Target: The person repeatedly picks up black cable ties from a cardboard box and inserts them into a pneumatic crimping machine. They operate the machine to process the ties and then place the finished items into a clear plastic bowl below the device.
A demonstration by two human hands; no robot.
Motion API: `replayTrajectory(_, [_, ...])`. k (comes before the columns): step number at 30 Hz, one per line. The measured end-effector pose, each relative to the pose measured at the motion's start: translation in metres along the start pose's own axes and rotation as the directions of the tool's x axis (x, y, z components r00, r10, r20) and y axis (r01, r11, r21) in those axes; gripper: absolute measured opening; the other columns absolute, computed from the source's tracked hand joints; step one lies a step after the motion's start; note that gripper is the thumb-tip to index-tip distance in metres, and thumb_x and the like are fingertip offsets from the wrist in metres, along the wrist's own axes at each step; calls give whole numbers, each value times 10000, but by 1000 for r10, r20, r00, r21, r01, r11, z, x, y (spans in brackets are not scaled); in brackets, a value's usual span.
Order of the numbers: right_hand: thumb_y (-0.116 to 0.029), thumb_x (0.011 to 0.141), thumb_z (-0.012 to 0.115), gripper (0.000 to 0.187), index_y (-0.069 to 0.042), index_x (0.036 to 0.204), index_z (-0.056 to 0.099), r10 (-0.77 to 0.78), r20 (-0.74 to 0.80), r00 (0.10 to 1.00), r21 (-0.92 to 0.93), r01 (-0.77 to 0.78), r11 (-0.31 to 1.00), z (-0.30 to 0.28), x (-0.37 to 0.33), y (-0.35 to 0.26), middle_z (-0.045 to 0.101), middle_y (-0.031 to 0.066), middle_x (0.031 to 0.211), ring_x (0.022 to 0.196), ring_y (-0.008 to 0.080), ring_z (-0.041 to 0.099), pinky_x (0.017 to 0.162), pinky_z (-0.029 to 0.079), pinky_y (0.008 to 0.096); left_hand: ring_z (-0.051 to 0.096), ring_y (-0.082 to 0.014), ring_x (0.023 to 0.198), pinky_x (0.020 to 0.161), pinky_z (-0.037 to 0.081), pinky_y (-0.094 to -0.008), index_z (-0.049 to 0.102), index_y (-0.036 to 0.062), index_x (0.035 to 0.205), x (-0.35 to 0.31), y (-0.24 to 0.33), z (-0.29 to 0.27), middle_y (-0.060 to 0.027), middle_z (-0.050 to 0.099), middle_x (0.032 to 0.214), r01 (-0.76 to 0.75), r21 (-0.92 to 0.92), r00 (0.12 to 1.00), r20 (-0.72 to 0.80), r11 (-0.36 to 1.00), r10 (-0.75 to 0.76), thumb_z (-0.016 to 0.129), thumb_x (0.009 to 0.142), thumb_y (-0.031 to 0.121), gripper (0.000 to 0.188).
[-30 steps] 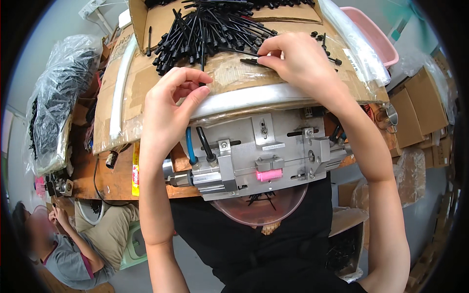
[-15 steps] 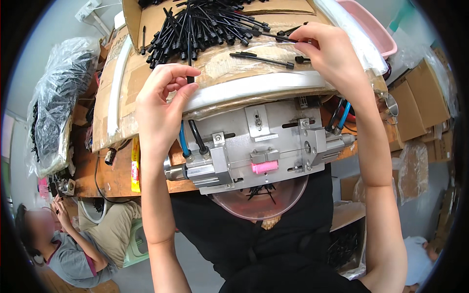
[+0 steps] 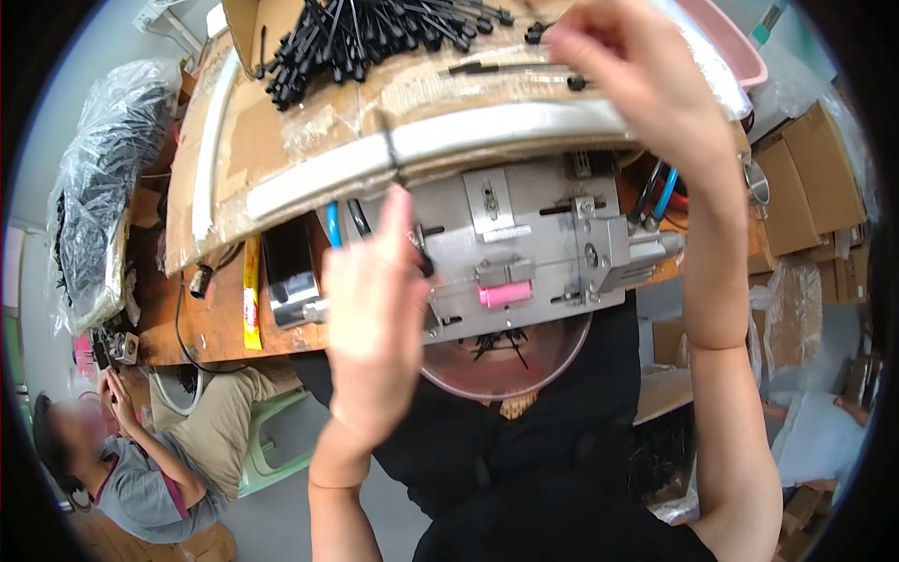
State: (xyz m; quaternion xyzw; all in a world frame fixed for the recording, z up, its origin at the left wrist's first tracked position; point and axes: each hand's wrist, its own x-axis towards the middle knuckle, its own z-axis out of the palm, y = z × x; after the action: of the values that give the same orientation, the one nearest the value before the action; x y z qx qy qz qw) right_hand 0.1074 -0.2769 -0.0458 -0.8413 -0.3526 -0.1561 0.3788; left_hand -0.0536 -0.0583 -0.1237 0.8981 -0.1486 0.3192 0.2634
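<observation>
My left hand (image 3: 375, 328), blurred, is over the left part of a grey metal fixture (image 3: 459, 267). It grips a thin black plastic stick (image 3: 390, 140) that points up past the fingertips. A small pink cylinder (image 3: 506, 293) sits at the fixture's front middle. At the far right, above the cardboard, my right hand (image 3: 637, 75) is smeared by motion, so its grip cannot be made out. Close to its fingers lie a black stick (image 3: 506, 67) and a dark end piece (image 3: 538, 34). A heap of similar black sticks (image 3: 365, 37) covers the back of the cardboard.
A white padded strip (image 3: 449, 133) edges the cardboard (image 3: 309, 131). Under the fixture, a clear bowl (image 3: 562, 361) holds black sticks. Blue tubes (image 3: 665, 192) rise beside the fixture. A pink tub (image 3: 740, 47) stands far right; a seated person (image 3: 140, 478) works at left.
My left hand has come down and right from the heap's edge to the fixture, bringing a black stick. My right hand has shifted slightly up.
</observation>
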Motion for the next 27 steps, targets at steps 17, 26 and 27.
replayTrajectory(17, [-180, 990, 567, 291, 29, 1192, 547, 81, -365, 927, 517, 130, 846, -1, -111, -35, 650, 197, 1060, 800, 150, 573, 705, 433, 239, 490, -222, 829, 734, 434, -323, 456, -100, 1352, -61, 66, 55, -87, 505, 935, -23, 358, 941, 323, 933, -101, 611, 701, -8, 675])
replayTrajectory(26, [46, 722, 786, 622, 70, 1296, 547, 126, -167, 978, 126, -105, 986, 66, -182, -62, 658, 116, 837, 672, 156, 609, 637, 518, 277, 516, -259, 916, 833, 467, -342, 397, -99, 1391, -61, 67, 48, -118, 532, 1038, 95, 235, 901, 392, 967, -184, 607, 724, -29, 703])
replayTrajectory(27, [39, 715, 777, 629, 90, 1294, 537, 72, -139, 988, 83, -60, 995, 74, -189, -58, 651, 126, 842, 655, 201, 598, 615, 505, 303, 515, -265, 937, 849, 466, -347, 395, -98, 1392, -60, 69, 43, -125, 531, 1062, 113, 225, 904, 380, 968, -194, 608, 726, -32, 703])
